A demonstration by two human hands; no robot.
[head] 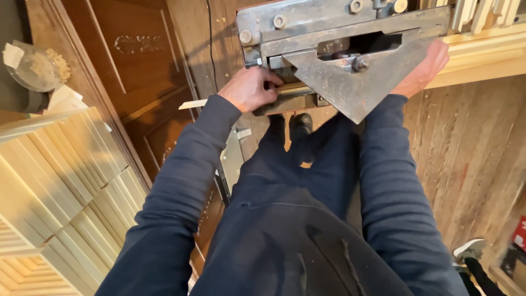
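A grey metal machine (329, 33) with a triangular steel plate (350, 82) stands in front of me at the top middle. My left hand (249, 87) is closed on a thin pale wooden strip (289, 87) at the machine's lower left edge. My right hand (424, 68) reaches behind the right corner of the triangular plate, fingers hidden, next to a light wooden rail (482, 55). Both arms are in dark blue sleeves.
Stacks of pale wooden slats (66, 181) lie at the left. A dark carved wooden door panel (137, 71) lies on the floor. A clear bag of small wooden pieces (35, 66) sits top left. Worn plank flooring (476, 159) lies right; another person's shoe (468, 249) shows bottom right.
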